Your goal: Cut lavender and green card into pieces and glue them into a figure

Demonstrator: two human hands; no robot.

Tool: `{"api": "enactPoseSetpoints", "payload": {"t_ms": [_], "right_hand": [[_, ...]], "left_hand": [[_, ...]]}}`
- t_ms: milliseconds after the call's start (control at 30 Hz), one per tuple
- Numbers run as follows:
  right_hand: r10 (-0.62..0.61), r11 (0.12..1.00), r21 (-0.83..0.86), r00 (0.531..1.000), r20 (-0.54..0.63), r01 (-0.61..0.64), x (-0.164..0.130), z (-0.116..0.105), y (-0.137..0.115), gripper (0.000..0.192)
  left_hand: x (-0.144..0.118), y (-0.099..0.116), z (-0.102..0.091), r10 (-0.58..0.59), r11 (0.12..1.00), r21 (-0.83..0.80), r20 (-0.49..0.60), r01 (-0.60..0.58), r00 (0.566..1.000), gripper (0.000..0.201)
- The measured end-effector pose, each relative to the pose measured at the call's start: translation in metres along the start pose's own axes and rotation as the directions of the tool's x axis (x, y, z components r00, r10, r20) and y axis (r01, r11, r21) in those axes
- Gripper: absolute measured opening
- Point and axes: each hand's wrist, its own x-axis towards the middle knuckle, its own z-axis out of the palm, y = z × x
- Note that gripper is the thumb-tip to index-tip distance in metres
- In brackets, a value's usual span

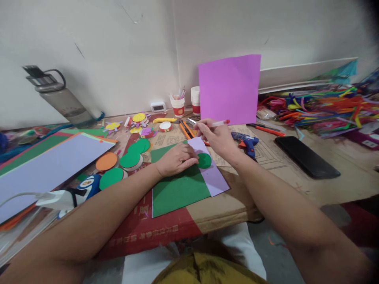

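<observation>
My left hand (176, 159) presses flat on a green paper sheet (177, 189) that lies on the cardboard-covered table (237, 205). Its fingertips reach toward a green paper circle (204, 160) resting on a strip of lilac paper (213, 177) beside the green sheet. My right hand (217, 138) hovers just above the lilac strip and grips a white pen with a red cap (217, 124), held nearly level.
A purple sheet (229, 88) leans against the wall. Orange and green paper circles (118, 165), a blue glue gun (247, 141), orange cutters (186, 129), cups (178, 105), a black phone (306, 156), pipe cleaners (322, 106), a large lilac sheet (44, 169) and a water bottle (60, 98) surround the work area.
</observation>
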Motion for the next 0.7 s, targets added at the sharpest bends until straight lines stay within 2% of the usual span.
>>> {"api": "enactPoseSetpoints", "payload": {"t_ms": [100, 233, 333, 400, 567, 700], "right_hand": [[0.006, 1.000, -0.008, 1.000, -0.007, -0.006, 0.0000, 0.0003, -0.0009, 0.024], [-0.004, 1.000, -0.009, 1.000, -0.005, 0.004, 0.0002, 0.0000, -0.0002, 0.025], [0.001, 1.000, -0.022, 1.000, -0.002, -0.002, 0.0003, -0.0005, 0.0005, 0.025], [0.007, 1.000, -0.030, 1.000, 0.003, -0.007, 0.0003, -0.0008, 0.0008, 0.025], [0.001, 1.000, -0.029, 1.000, 0.008, -0.001, 0.0003, -0.0010, 0.0012, 0.027], [-0.001, 1.000, -0.029, 1.000, 0.001, 0.001, 0.0003, -0.0009, 0.0009, 0.026]], "left_hand": [[-0.0006, -0.0001, -0.0012, -0.008, 0.999, -0.038, -0.022, 0.008, 1.000, 0.038], [-0.0011, 0.0004, -0.0034, -0.044, 0.996, -0.084, -0.131, 0.033, 0.990, 0.043], [-0.0016, 0.0000, -0.0035, -0.056, 0.994, -0.106, -0.160, 0.039, 0.986, 0.043], [-0.0019, -0.0005, -0.0029, -0.041, 0.994, -0.109, -0.137, 0.026, 0.990, 0.043], [-0.0019, -0.0004, -0.0019, 0.017, 0.998, -0.055, 0.012, -0.016, 1.000, 0.039], [-0.0027, -0.0018, -0.0014, -0.002, 0.999, -0.039, 0.010, 0.002, 1.000, 0.043]]}}
